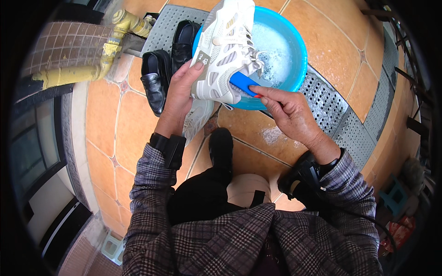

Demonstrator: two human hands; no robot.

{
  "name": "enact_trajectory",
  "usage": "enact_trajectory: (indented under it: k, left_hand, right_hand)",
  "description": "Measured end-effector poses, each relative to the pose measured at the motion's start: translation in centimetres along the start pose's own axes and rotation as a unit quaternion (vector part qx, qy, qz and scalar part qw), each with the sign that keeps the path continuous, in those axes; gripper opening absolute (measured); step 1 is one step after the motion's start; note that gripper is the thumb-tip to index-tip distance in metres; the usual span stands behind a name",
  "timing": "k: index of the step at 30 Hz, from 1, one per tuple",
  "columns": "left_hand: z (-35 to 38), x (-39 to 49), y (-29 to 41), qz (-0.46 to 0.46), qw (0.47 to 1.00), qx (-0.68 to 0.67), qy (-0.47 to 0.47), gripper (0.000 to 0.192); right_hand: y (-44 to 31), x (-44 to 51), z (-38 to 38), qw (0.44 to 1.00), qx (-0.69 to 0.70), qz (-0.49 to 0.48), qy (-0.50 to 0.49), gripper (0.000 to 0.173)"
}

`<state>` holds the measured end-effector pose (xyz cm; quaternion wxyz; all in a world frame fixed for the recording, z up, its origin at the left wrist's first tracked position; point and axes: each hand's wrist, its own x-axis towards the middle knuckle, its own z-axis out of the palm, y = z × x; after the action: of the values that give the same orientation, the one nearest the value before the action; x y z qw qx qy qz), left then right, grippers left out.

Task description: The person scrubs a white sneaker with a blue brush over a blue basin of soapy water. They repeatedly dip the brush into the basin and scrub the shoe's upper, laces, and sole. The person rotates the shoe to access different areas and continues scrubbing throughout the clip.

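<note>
My left hand [184,89] grips a white lace-up sneaker [221,51] by its side, thumb on the dark patch near the heel. The shoe is tilted over the left part of a blue plastic basin [303,62] that holds sudsy water [276,48]. Between thumb and fingers my right hand [290,110] pinches a blue scrubbing brush [242,82] with a red part at its end. The brush's far end is at the shoe's opening, and its bristles are mostly hidden. Loose laces hang over the basin. A second whitish sneaker [197,119] lies on the floor below my left hand, partly covered.
Black leather loafers [155,81] stand left of the basin, partly on a perforated metal drain cover [162,29]. Another metal grating [323,100] lies to the right. Yellow pipes [110,51] run along the left wall. Wet suds [271,134] spot the orange tiles near my feet.
</note>
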<state>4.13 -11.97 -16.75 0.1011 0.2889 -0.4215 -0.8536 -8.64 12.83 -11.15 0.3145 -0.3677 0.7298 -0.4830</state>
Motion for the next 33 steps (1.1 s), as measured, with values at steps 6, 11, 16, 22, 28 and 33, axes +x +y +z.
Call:
enact_trajectory:
  k: [6,11,16,22,28,33]
  left_hand:
    - [1.0,-0.2,-0.6,0.008,0.996,0.085,0.010,0.052]
    - [0.5,1.3,-0.5,0.017,0.995,0.077,0.069,0.053]
    - [0.3,3.1,-0.5,0.060,0.992,0.085,0.076,0.069]
    - [0.5,5.6,-1.8,0.083,0.974,0.209,0.038,0.071]
    - [0.0,7.0,-3.8,0.051,0.981,0.187,0.028,0.064]
    - [-1.6,5.4,-2.0,0.031,0.999,-0.014,-0.020,0.058]
  right_hand:
    - [2.0,1.0,0.1,0.976,-0.209,0.026,-0.052,0.026]
    - [4.7,-0.7,-4.5,0.976,-0.202,0.085,0.003,0.025]
    - [6.7,0.1,-5.1,0.962,-0.258,0.088,-0.013,0.024]
    - [9.8,4.9,-3.4,0.915,-0.367,0.165,-0.037,0.031]
    - [14.3,8.6,0.3,0.873,-0.413,0.230,-0.118,0.039]
    - [12.5,7.2,-1.4,0.960,-0.163,0.196,-0.114,0.034]
